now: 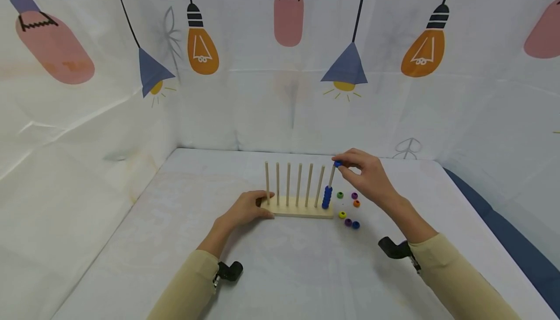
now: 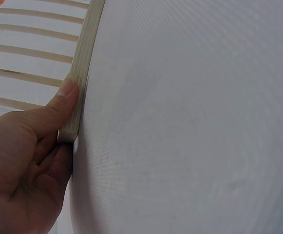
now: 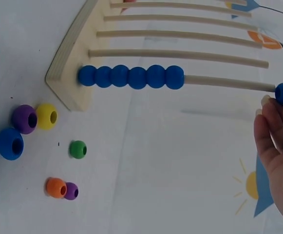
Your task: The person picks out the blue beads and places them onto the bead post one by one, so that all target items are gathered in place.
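Note:
A wooden base with several upright pegs, a bead stand point(image 1: 297, 211), stands on the white table. My left hand point(image 1: 247, 209) grips its left end, the thumb along the front edge in the left wrist view. Several blue beads point(image 3: 138, 78) are stacked on the rightmost peg point(image 3: 229, 84), whose upper part is bare. With thumb and fingertips my right hand point(image 1: 365, 171) pinches another blue bead point(image 3: 281, 93) right at the tip of that peg. The other pegs carry no beads.
Loose beads lie right of the stand: green point(image 3: 78, 149), orange point(image 3: 56, 187), yellow point(image 3: 47, 116), blue point(image 3: 9, 144), and two purple ones, one of them the purple bead point(image 3: 25, 119) beside the yellow. A white curtain point(image 1: 262, 111) printed with lamps hangs behind the table.

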A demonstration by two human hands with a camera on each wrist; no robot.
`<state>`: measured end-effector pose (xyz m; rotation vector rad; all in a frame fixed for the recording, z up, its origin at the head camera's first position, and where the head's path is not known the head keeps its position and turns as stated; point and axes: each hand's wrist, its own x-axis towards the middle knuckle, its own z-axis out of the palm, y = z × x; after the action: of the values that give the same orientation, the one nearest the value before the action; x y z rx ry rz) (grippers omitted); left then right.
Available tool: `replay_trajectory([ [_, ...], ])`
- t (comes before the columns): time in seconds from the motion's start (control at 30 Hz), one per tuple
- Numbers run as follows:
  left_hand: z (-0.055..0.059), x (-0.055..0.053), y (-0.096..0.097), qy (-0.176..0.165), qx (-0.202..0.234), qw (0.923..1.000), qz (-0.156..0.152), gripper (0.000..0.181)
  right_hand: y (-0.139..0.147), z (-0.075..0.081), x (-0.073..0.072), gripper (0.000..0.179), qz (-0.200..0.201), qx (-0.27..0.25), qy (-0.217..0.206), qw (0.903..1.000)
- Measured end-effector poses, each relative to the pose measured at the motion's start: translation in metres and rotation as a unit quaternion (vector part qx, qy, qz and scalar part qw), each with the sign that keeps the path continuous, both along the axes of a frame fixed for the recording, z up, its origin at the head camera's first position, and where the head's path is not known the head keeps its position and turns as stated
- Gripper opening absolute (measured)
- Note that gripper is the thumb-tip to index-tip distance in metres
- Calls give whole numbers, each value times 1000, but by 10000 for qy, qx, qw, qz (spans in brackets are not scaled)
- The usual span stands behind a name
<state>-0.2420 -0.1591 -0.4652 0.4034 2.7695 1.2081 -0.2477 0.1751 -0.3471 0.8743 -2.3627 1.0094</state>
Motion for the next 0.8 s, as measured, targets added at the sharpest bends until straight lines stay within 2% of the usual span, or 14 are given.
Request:
replay_trajectory([
  [0.4,0,0,-1,-26,12,10000,-35,61,-5,-2,0,23,39,-113,-63,9999],
  [0.8,-5,-4,-2,-55,-41,10000,-46,62,-9,-3,-1,23,65,-177,-154,9997],
])
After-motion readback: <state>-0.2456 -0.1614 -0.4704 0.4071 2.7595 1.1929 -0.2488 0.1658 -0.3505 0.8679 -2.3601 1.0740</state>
